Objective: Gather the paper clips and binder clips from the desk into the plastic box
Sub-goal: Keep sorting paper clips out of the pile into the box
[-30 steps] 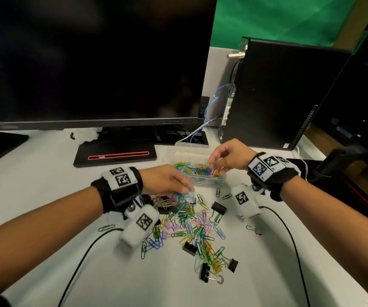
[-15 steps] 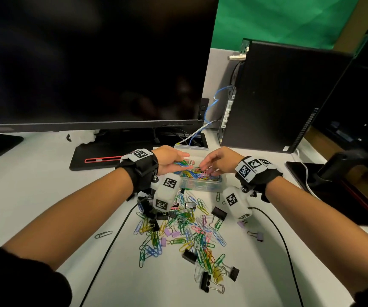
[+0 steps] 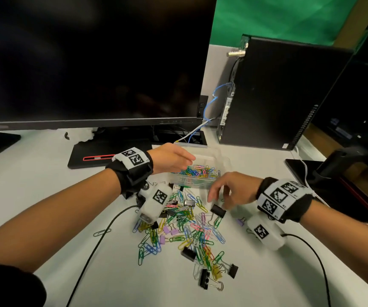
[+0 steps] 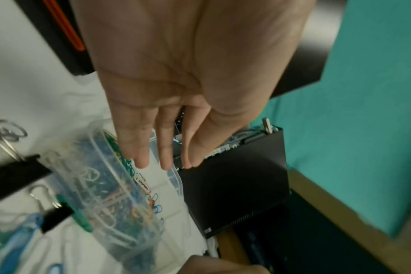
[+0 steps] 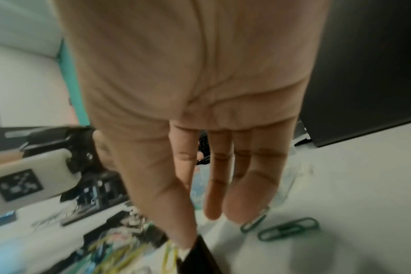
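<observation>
No brand name or readable writing shows anywhere; the only markings are black-and-white square code tags on your wristbands and on the white camera pods under your wrists.

Your left hand [image 3: 171, 160] hovers above the left end of the clear plastic box [image 3: 219, 156], palm down, fingers straight and loosely together, holding nothing. In the left wrist view its fingertips [image 4: 141, 161] hang over the box's rim, and no clip sits between them.

Your right hand [image 3: 234, 189] is just in front of the box's right end, low over the desk [image 3: 34, 185]. Its fingers are extended and relaxed, gripping nothing. Its thumb tip reaches down to a black binder clip [image 3: 218, 210] at the pile's upper right edge; whether it touches the clip cannot be told through the blur. Two green paper clips [image 5: 287, 229] lie on the desk just past your fingertips in the right wrist view.

The box stands on the white desk in front of the dark monitor [image 3: 90, 58], already holding a layer of coloured paper clips [image 3: 197, 171]. The loose pile [image 3: 185, 227] of coloured paper clips and black and purple binder clips lies on the desk directly in front of the box, between your two wrists. One green clip [image 3: 101, 232] lies apart to the left.
</observation>
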A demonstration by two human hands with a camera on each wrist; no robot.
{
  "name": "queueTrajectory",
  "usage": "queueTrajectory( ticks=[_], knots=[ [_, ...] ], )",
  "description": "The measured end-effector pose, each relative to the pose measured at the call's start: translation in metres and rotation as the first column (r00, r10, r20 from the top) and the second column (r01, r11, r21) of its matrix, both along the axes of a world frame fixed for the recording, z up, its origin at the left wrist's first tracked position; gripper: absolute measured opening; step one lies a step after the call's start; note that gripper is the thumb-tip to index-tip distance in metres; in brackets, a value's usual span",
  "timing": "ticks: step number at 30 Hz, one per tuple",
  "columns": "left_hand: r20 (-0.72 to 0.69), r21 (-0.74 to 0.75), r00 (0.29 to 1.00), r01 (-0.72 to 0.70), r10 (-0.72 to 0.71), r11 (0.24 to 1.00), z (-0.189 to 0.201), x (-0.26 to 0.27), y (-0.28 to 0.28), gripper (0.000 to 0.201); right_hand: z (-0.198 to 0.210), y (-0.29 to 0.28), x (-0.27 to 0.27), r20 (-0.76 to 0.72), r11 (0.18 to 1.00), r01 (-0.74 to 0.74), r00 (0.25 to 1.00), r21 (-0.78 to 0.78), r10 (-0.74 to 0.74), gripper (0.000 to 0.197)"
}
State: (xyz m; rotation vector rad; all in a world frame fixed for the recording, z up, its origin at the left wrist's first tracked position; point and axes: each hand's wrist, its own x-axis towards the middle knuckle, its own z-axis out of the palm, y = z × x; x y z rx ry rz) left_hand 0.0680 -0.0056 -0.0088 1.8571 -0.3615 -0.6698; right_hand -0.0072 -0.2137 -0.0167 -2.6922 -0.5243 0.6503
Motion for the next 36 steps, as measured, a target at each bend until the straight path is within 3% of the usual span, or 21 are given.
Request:
queueTrajectory(
  ticks=[3,5,10,15,21,27,32,36],
  knots=[
    [0.261,0.200,0.953,0.101,-0.152,0.975,-0.002,-0.010,-0.002,0.027,-0.006,0.002,-0.009,0.009,0.995,-0.047,0.999,-0.083,0.048,0.049],
    [0.327,0.349,0.884,0.217,-0.335,0.912,-0.003,-0.018,-0.004,0.027,-0.010,0.002,-0.012,0.022,0.996,-0.052,0.998,-0.071,0.054,0.047],
    [0.266,0.691,0.695,0.346,-0.668,0.635,-0.008,-0.035,-0.016,0.035,-0.016,-0.002,-0.012,0.039,0.998,0.006,0.999,-0.062,-0.003,0.040],
    [0.237,0.791,0.632,0.314,-0.738,0.524,-0.013,-0.039,-0.022,0.042,-0.010,-0.011,-0.016,0.060,0.995,0.073,0.996,-0.072,-0.068,0.037],
    [0.252,0.781,0.641,0.308,-0.725,0.543,-0.018,-0.038,-0.019,0.036,-0.002,-0.043,-0.017,0.074,0.963,0.223,0.974,-0.149,-0.214,0.030],
    [0.316,0.726,0.669,0.287,-0.673,0.625,-0.025,-0.039,-0.014,0.032,-0.005,-0.058,-0.022,0.054,0.933,0.277,0.961,-0.230,-0.272,0.027],
    [0.344,0.681,0.673,0.301,-0.655,0.668,-0.025,-0.041,-0.010,0.027,-0.006,-0.043,-0.024,0.187,0.940,0.238,0.963,-0.243,-0.195,0.032],
    [0.365,0.617,0.714,0.296,-0.598,0.729,-0.018,-0.041,-0.003,0.025,-0.008,-0.020,-0.023,0.173,0.969,0.127,0.981,-0.213,-0.090,0.040]
  ],
)
